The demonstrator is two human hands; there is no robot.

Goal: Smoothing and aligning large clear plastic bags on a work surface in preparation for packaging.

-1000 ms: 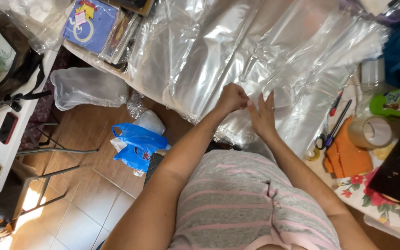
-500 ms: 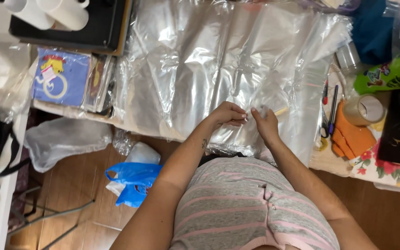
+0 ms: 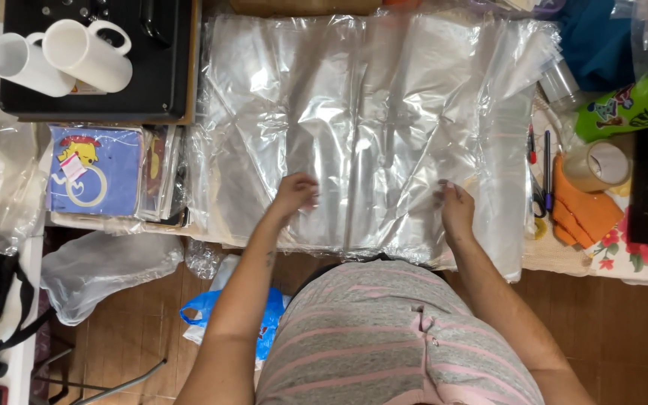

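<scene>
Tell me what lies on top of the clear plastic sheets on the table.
Both hands rest on the clear plastic sheets: the left hand and the right hand, set apart near the front edge. Whatever lies beneath the sheets is lost in glare and wrinkles.

Clear plastic sheet (image 3: pixel 369 127) — white mugs (image 3: pixel 88 54), orange cloth (image 3: pixel 583 210), green bottle (image 3: pixel 631 105).

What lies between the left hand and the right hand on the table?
In the head view, only the clear plastic sheeting lies between the left hand and the right hand; both rest on it, with nothing else there.
</scene>
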